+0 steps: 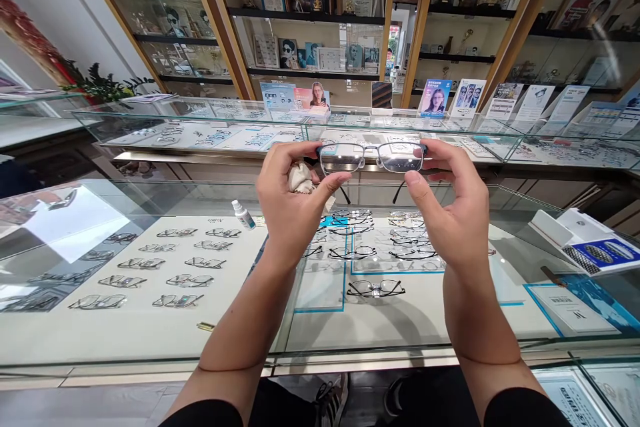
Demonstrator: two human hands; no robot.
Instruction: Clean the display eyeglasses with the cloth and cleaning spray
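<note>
A pair of dark-framed glasses is held up at chest height over a glass display counter. My left hand pinches the left end of the frame and also keeps a crumpled white cloth tucked against its palm. My right hand pinches the right end of the frame between thumb and fingers. The temples hang down behind the lenses, which face me.
A small white spray bottle stands on the counter left of my left hand. Rows of glasses lie under the glass. A white and blue box sits at right. A second counter and wall shelves stand beyond.
</note>
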